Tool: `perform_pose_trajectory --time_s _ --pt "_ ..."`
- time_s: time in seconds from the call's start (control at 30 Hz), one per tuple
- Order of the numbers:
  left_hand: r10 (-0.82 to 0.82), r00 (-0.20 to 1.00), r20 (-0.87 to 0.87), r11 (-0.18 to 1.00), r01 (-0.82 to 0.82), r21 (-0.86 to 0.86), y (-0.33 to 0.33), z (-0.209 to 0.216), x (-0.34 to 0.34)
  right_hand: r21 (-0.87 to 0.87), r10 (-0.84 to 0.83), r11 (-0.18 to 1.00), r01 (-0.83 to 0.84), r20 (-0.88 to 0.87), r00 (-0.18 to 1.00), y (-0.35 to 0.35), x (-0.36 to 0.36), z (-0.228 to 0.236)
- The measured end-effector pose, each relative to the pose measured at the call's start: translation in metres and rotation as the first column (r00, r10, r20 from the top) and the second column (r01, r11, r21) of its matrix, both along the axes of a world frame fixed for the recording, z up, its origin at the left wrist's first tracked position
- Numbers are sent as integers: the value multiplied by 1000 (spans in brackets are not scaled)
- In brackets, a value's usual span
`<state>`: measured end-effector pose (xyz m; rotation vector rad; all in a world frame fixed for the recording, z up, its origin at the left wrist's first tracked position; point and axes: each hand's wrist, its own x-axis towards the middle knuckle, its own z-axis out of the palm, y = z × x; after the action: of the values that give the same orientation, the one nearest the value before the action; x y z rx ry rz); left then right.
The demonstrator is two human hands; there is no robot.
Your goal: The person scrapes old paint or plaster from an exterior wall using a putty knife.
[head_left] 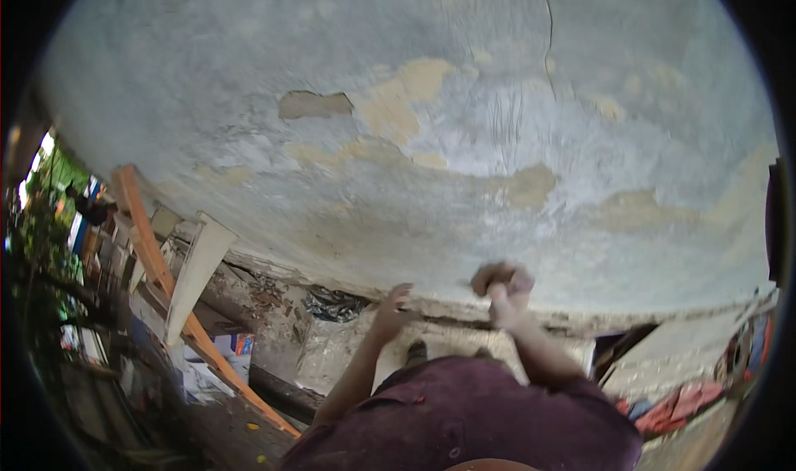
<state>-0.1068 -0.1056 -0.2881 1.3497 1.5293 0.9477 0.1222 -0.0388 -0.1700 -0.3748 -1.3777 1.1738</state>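
Before me stands a worn blue-grey wall (373,239) with peeled, tan patches and a long crack near its top. My right hand (512,293) is raised close to the wall's lower part. Its fingers are closed round a small brown lump (489,277), whose kind is too blurred to make out. I cannot tell whether the lump touches the wall. To the left, my left hand (391,312) hovers near the wall's base with its fingers apart and nothing visible in it.
An orange-brown timber (157,259) slants down at the left beside a pale board (199,268). Crumpled black plastic (334,303) and rubble (261,297) lie along the wall's foot. Red cloth (684,406) lies at the lower right. My shoes (417,352) stand close to the wall.
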Motion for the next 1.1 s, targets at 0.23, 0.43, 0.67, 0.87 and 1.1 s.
perform_pose_trajectory --time_s 0.23,0.43,0.67,0.87,1.1 --pt "-149 988 36 966 138 219 -32 67 117 -297 141 949 -104 106 984 -48 25 -9" --pt "-1 997 -71 999 3 34 -43 91 117 -132 145 985 -110 292 945 -17 76 4" --pt "12 884 -468 968 108 229 -41 129 85 -428 361 883 -191 361 860 -17 123 -26" --pt "-276 826 -492 914 383 131 -24 162 77 -596 620 757 -266 530 578 -49 87 1" --pt "212 922 -325 669 105 736 4 164 39 -681 235 729 -61 165 958 -77 23 -11"
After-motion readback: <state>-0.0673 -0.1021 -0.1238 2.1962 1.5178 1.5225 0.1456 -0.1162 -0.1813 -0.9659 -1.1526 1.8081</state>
